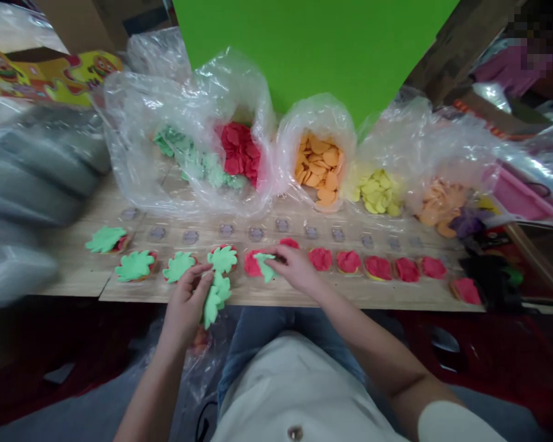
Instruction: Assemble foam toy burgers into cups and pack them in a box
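My left hand [191,301] is closed on a few green leaf-shaped pieces [217,298], held just past the table's front edge. Pinched in my right hand [292,267] is a single green leaf-shaped piece [266,266], over a stack topped with a red piece [252,263]. To the left, several stacks carry a green leaf piece on top, such as the stack [222,259] beyond my left hand. Rightward along the row, stacks show red tops, among them one red-topped stack [321,259]. Whether the right-hand piece touches the stack below is unclear.
Clear plastic bags along the back hold green pieces [203,161], red pieces [240,152], orange discs [319,162], yellow pieces [378,191] and peach pieces [442,199]. A green panel [313,55] rises behind. A printed box [50,77] stands back left; a person [511,67] is back right.
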A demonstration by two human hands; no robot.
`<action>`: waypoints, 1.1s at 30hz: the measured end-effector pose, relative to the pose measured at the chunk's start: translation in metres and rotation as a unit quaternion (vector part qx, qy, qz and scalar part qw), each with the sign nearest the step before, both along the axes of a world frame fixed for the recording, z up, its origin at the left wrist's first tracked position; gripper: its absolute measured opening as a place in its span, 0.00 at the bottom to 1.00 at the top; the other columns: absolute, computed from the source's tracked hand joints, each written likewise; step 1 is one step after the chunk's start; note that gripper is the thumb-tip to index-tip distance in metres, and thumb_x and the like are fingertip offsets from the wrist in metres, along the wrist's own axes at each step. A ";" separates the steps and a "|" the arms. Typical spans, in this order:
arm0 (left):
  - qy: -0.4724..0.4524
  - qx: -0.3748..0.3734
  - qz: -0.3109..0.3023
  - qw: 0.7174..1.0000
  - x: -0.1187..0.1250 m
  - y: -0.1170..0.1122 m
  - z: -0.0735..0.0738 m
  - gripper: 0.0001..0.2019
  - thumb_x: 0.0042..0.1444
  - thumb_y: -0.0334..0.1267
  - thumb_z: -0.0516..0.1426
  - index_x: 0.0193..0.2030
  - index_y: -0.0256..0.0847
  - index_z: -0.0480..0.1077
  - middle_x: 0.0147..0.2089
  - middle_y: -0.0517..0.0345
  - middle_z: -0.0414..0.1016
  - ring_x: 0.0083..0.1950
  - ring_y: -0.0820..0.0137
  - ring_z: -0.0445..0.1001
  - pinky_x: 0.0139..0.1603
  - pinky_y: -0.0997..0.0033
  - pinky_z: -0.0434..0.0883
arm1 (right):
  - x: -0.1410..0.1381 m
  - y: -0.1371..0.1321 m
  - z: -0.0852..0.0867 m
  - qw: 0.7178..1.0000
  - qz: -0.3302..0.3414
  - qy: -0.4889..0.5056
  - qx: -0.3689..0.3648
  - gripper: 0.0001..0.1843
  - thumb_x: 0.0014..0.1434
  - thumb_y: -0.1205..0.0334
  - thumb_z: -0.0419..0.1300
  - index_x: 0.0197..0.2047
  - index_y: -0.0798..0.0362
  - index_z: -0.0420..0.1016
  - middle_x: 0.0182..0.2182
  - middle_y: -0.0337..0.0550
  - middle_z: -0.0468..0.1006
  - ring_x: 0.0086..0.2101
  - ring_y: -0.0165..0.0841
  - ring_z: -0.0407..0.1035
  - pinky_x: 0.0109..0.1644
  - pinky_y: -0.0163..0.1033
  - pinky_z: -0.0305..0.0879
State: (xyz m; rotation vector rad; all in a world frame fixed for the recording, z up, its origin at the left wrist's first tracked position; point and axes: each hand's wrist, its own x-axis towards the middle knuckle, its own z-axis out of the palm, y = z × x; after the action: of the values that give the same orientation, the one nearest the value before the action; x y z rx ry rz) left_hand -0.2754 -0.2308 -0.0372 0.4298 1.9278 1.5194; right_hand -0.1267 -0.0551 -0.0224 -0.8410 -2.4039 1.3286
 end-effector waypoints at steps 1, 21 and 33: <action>0.026 -0.028 -0.044 0.998 0.001 -0.003 0.001 0.22 0.49 0.48 0.56 0.49 0.39 0.64 0.30 0.60 0.68 0.28 0.73 0.67 0.27 0.76 0.64 | -0.007 0.001 -0.002 0.999 0.042 -0.016 0.006 0.12 0.55 0.61 0.56 0.43 0.50 0.72 0.34 0.37 0.76 0.32 0.29 0.68 0.35 0.31 0.60; 0.331 -0.232 -0.371 0.836 0.021 0.025 0.005 0.35 0.53 0.34 0.47 0.66 0.37 0.34 0.32 0.51 0.72 0.30 0.66 0.71 0.32 0.72 0.62 | 0.016 -0.052 -0.024 0.932 -0.003 -0.148 0.331 0.23 0.59 0.65 0.49 0.58 0.53 0.59 0.59 0.49 0.56 0.61 0.45 0.37 0.60 0.55 0.41; 0.298 -0.201 -0.360 0.861 0.018 0.023 -0.003 0.36 0.53 0.34 0.49 0.66 0.35 0.35 0.27 0.57 0.69 0.27 0.69 0.68 0.30 0.74 0.60 | 0.012 -0.066 -0.028 0.925 0.023 -0.133 0.356 0.21 0.59 0.66 0.51 0.56 0.53 0.63 0.61 0.50 0.51 0.62 0.45 0.32 0.61 0.56 0.37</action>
State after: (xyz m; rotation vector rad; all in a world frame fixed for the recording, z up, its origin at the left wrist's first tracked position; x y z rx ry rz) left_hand -0.2572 -0.2082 -0.0402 1.3625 2.0844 0.4952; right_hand -0.1143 -0.1206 -0.0500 -0.7731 -2.8098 0.2757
